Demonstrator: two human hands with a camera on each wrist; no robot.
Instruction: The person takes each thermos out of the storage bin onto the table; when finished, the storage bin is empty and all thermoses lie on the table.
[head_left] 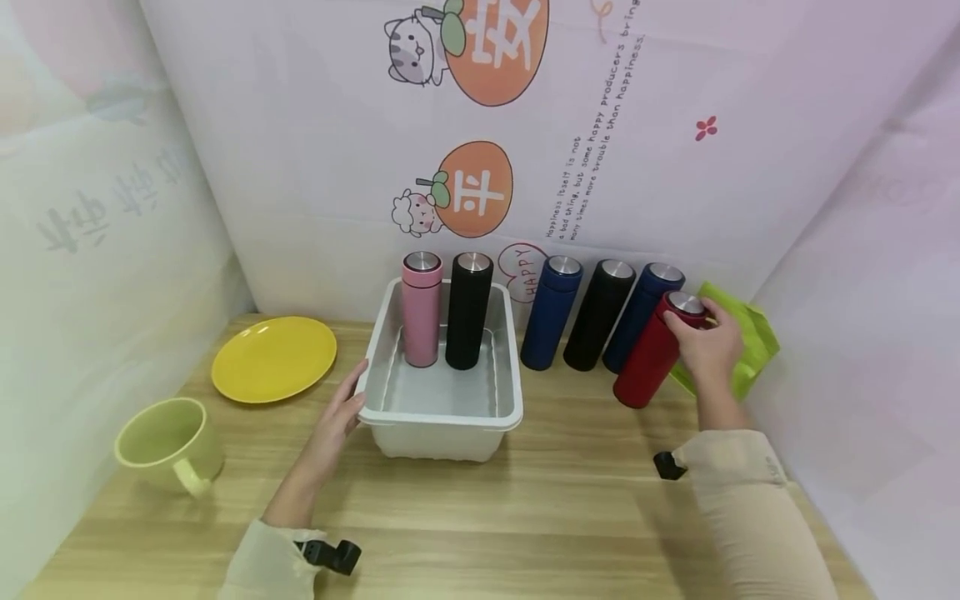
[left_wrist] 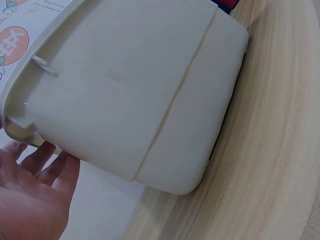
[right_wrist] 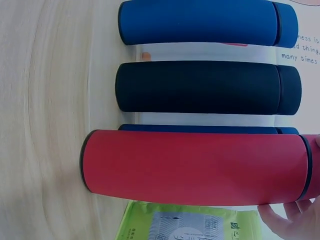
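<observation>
A white plastic bin (head_left: pixel 442 421) stands mid-table, holding a pink thermos (head_left: pixel 422 321) and a black thermos (head_left: pixel 467 321) upright. My left hand (head_left: pixel 333 429) grips the bin's left rim, its fingers (left_wrist: pixel 65 175) curled at the rim's underside in the left wrist view. On the right, my right hand (head_left: pixel 711 342) holds a red thermos (head_left: pixel 648 358) around its top, below the silver lid. The red thermos (right_wrist: pixel 195 167) leans slightly, and whether its base touches the table is unclear. Beside it stand a blue thermos (head_left: pixel 551 317), a black thermos (head_left: pixel 597 321) and another blue thermos (head_left: pixel 637 312), partly hidden.
A green packet (head_left: pixel 750 342) lies behind my right hand, against the right wall. To the left are a yellow plate (head_left: pixel 273 360) and a light green mug (head_left: pixel 168 442) with its handle facing me. A printed sheet (head_left: pixel 315 167) backs the wooden table (head_left: pixel 450 533).
</observation>
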